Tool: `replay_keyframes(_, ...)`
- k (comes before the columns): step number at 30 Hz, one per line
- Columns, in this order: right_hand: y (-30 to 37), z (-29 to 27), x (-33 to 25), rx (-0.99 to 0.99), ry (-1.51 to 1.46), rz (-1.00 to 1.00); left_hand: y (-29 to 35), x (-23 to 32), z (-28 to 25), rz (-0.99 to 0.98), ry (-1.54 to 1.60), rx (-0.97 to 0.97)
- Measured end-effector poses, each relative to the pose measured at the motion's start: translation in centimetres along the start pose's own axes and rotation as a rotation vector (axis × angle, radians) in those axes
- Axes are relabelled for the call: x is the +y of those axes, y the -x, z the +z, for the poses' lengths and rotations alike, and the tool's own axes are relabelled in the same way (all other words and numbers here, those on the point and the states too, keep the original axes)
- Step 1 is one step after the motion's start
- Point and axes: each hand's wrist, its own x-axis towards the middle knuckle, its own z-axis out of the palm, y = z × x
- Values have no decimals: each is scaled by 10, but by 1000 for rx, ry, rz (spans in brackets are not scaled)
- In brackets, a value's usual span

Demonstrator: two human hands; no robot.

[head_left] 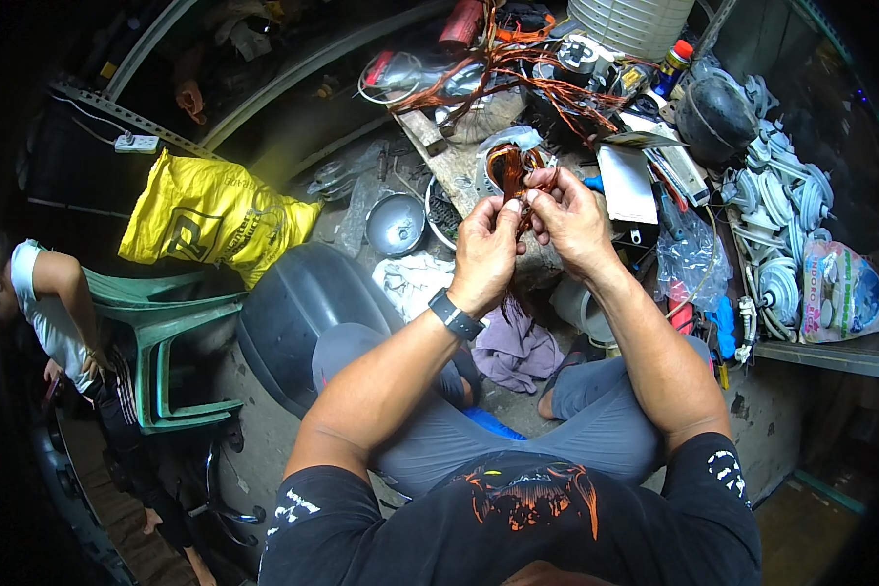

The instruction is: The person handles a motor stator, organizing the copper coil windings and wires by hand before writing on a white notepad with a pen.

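Note:
Both my hands are closed on a bundle of copper wire in front of me. My left hand, with a dark watch on its wrist, pinches the strands from the left, thumb toward the middle. My right hand grips the same strands from the right, its thumb close to the left one. The fingers hide the lower part of the bundle. A pale round part shows behind the copper. Beneath my hands is a block-like support, mostly covered.
Loose orange wires lie beyond my hands. A metal bowl, white cloth and purple cloth are near my legs. Grey-white fan motor parts crowd the right. Left are a yellow sack, green chairs and another person.

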Motion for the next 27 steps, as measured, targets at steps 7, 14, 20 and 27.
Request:
replay_keyframes(7, -2, -3, 1, -74, -48, 10, 2, 4, 1, 4, -9, -14)
replay_keyframes(14, -3, -4, 3, -62, -128, 47, 2, 1, 4, 37, 49, -17)
replay_keyframes(20, -3, -2, 6, -19, -58, 45, 0, -3, 4, 60, 12, -3)
replay_keyframes(27, -3, 0, 6, -38, -62, -12, 0, -4, 4, 58, -14, -1)
